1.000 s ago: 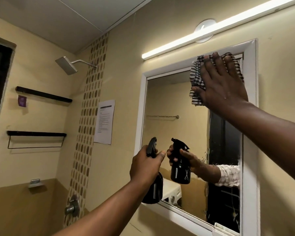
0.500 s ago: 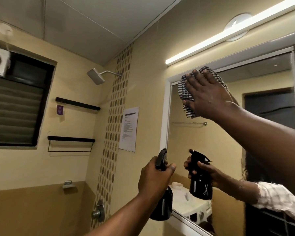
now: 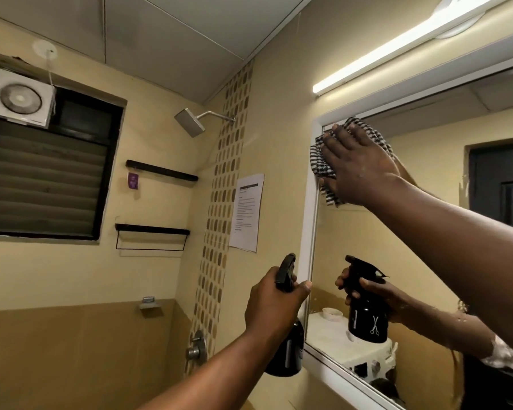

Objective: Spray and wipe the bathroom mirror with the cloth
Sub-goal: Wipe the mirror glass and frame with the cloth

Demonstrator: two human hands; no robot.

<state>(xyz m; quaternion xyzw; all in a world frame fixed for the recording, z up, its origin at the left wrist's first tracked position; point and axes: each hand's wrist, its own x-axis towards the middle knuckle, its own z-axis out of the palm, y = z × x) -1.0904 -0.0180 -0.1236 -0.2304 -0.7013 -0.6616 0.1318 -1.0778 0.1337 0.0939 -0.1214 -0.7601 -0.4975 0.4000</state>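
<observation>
The white-framed mirror (image 3: 308, 232) hangs on the right wall. My right hand (image 3: 359, 164) presses a black-and-white checked cloth (image 3: 323, 165) flat against the glass at the mirror's top left corner, fingers spread over it. Lower down, my left hand (image 3: 274, 306) grips a black spray bottle (image 3: 288, 356) by its neck, just in front of the mirror's left frame, nozzle up. The mirror shows the reflection of that bottle and hand.
A lit tube light (image 3: 397, 48) runs above the mirror. A paper notice (image 3: 246, 211) is stuck to the wall left of it. Further left are a shower head (image 3: 190, 122), two black wall shelves (image 3: 160, 173), a louvred window (image 3: 42, 179) and an exhaust fan (image 3: 18, 97).
My right hand has slid the cloth leftward along the top of the mirror, from the top right corner to the top left corner. The view has swung left. The left hand still holds the bottle.
</observation>
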